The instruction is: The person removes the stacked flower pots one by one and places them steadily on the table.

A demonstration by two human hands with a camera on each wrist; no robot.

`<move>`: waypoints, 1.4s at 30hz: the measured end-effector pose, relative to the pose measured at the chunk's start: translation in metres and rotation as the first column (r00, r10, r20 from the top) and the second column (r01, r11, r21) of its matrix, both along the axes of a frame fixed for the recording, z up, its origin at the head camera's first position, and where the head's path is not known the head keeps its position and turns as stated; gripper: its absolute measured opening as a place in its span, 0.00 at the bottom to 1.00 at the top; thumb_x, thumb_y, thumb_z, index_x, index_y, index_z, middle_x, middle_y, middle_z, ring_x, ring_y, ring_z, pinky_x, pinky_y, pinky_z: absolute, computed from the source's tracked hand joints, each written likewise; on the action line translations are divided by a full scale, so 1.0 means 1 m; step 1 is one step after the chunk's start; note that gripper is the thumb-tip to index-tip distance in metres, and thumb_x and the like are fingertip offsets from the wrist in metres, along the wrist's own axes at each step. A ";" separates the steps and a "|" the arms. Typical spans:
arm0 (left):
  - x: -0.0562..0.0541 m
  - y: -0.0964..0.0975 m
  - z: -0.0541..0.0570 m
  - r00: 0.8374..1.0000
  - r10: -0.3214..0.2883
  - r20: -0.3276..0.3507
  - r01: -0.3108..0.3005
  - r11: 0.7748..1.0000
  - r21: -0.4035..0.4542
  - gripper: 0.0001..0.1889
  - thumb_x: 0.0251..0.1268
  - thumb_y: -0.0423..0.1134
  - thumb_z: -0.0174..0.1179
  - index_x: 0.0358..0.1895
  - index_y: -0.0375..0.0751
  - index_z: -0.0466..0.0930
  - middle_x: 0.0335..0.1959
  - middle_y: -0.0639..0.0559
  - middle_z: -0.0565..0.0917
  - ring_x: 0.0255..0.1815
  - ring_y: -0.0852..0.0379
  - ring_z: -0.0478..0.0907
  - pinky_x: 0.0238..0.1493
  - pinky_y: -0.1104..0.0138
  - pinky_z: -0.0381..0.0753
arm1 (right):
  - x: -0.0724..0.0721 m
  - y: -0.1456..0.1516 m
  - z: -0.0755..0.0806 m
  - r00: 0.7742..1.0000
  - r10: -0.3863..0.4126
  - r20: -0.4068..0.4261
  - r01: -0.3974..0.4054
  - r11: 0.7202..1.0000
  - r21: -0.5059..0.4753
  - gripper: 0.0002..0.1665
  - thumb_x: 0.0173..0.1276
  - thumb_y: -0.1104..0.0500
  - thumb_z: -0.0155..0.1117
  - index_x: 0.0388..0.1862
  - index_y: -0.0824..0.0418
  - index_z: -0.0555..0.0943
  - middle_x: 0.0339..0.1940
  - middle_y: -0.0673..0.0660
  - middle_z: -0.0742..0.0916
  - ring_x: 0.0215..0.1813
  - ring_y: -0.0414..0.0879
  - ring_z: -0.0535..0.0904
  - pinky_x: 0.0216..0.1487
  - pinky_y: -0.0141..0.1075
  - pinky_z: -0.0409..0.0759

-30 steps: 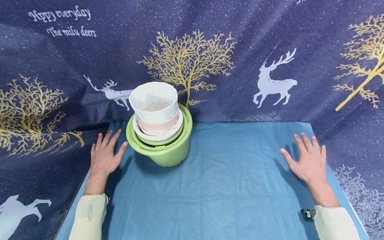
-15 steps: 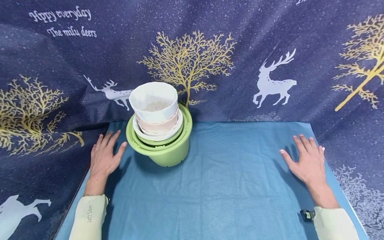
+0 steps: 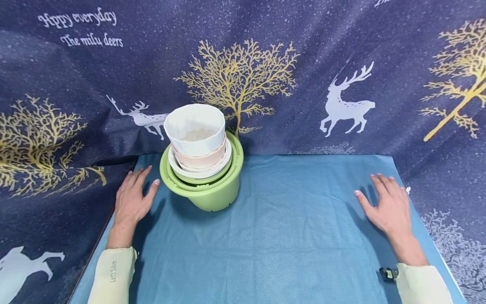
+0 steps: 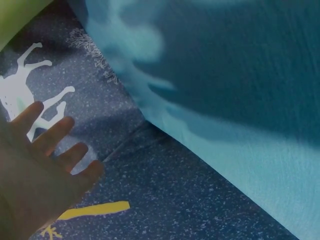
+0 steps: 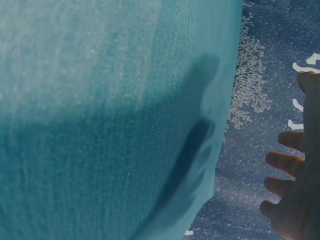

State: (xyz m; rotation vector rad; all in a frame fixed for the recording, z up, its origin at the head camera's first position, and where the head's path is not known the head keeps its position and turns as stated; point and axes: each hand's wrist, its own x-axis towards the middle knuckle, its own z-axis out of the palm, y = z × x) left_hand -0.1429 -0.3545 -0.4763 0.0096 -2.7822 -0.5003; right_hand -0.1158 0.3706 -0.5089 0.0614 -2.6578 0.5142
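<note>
One dark blue backdrop (image 3: 273, 25) spans the 12 o'clock side, printed with pale deer (image 3: 347, 109). In front of it you have the tabletop (image 3: 296, 236), covered in blue cloth. Between 10 and 11 o'clock from the tabletop's middle stands your stack of pots: at the base the large green pot (image 3: 214, 199), and nested up from it a smaller green pot (image 3: 201, 181), a round white pot (image 3: 209, 172), a pink pot (image 3: 201, 161) and a faceted white pot (image 3: 193, 147). Pale sleeves (image 3: 114, 270) cover your forearms. Your left grip (image 3: 130, 200), at 9 o'clock, is released with fingers spread, near the large green pot but apart from it. Your right grip (image 3: 391, 207), at 3 o'clock, is likewise released, fingers extended, well apart from the stack. At your right cuff, toward 6 o'clock of that hand, sits a small black device (image 3: 388, 274)
</note>
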 end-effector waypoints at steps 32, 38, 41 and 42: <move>0.004 0.008 0.006 0.998 0.052 0.017 -0.054 0.992 0.114 0.31 0.87 0.59 0.40 0.81 0.48 0.69 0.76 0.36 0.72 0.75 0.30 0.66 0.72 0.35 0.61 | 0.003 -0.018 0.012 0.998 0.021 -0.057 -0.023 0.999 -0.049 0.35 0.71 0.45 0.70 0.67 0.67 0.82 0.66 0.69 0.82 0.67 0.72 0.73 0.65 0.66 0.66; 0.006 0.011 0.008 0.999 0.020 -0.047 -0.012 0.988 0.151 0.29 0.89 0.54 0.37 0.78 0.45 0.73 0.74 0.35 0.75 0.73 0.30 0.69 0.70 0.37 0.63 | 0.003 -0.023 0.015 0.997 0.033 -0.073 -0.038 0.998 -0.058 0.34 0.70 0.45 0.71 0.66 0.67 0.82 0.65 0.69 0.83 0.67 0.72 0.73 0.64 0.66 0.66; 0.006 0.014 0.009 0.997 -0.001 -0.074 0.014 0.985 0.172 0.28 0.89 0.52 0.37 0.77 0.43 0.74 0.72 0.33 0.76 0.72 0.30 0.70 0.70 0.38 0.64 | 0.003 -0.026 0.017 0.997 0.034 -0.076 -0.038 0.997 -0.062 0.34 0.71 0.45 0.70 0.67 0.67 0.82 0.65 0.69 0.83 0.66 0.72 0.73 0.65 0.66 0.66; 0.006 0.014 0.009 0.997 -0.006 -0.081 0.020 0.984 0.179 0.28 0.89 0.52 0.37 0.76 0.42 0.74 0.72 0.33 0.76 0.72 0.31 0.70 0.70 0.39 0.64 | 0.003 -0.027 0.018 0.996 0.034 -0.080 -0.040 0.997 -0.064 0.34 0.70 0.45 0.70 0.67 0.67 0.82 0.65 0.69 0.83 0.66 0.71 0.73 0.65 0.66 0.66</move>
